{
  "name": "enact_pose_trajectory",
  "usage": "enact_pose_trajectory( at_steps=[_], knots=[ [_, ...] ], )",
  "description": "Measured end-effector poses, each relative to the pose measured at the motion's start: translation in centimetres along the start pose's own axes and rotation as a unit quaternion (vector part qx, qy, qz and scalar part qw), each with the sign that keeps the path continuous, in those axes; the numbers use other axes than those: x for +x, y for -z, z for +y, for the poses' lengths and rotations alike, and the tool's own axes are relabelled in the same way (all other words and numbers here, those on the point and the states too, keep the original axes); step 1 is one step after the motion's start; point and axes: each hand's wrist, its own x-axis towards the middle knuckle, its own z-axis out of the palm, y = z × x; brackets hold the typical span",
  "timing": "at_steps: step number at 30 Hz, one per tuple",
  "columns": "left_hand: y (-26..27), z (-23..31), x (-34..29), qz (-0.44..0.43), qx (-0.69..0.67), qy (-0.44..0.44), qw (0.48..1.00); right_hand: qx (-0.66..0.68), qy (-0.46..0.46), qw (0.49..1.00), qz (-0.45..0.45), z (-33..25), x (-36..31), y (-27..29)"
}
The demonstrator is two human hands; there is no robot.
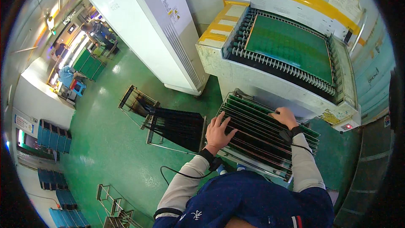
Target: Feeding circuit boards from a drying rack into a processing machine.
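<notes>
Before me stands a slotted rack [253,164] filled with several thin green and dark panels that look like circuit boards, upright on edge in rows. Over the rack's left side is my left hand [218,133], fingers spread and thumb apart, close to the panel edges and holding nothing. My right hand [285,118] is at the far right part of the rack, with bent fingers closed at the top edge of a green panel [253,103]. Beyond the rack, another large green panel [291,46] lies flat on the rollers of a machine [265,78].
Left of the rack stands another rack [177,128] of dark panels. A tall white cabinet-like unit [143,21] rises behind it. An unloaded metal frame [114,207] is at the lower left. Blue bins [54,137] line the left wall. People work at the far left.
</notes>
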Motion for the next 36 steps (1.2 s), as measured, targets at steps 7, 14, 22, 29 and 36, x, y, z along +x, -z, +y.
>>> enact_pose_trajectory(
  at_steps=[7,14,22,29,36],
  knots=[
    [-0.10,-0.09,-0.03,0.004,0.003,-0.002,1.000,0.001,0.009,1.000,0.007,-0.15,-0.12,0.10],
    [-0.23,-0.14,0.01,0.007,0.003,-0.003,1.000,-0.002,0.005,1.000,0.000,-0.04,0.01,0.10],
    [-0.31,-0.24,0.07,0.009,-0.001,-0.008,1.000,-0.003,-0.005,1.000,-0.010,0.30,0.27,-0.08],
    [-0.14,0.00,0.06,0.010,0.003,-0.004,1.000,-0.001,-0.007,1.000,-0.007,0.07,0.06,0.12],
    [-0.07,-0.06,0.05,0.010,-0.002,-0.004,1.000,0.000,-0.015,1.000,-0.017,-0.48,0.01,0.42]
  ],
)
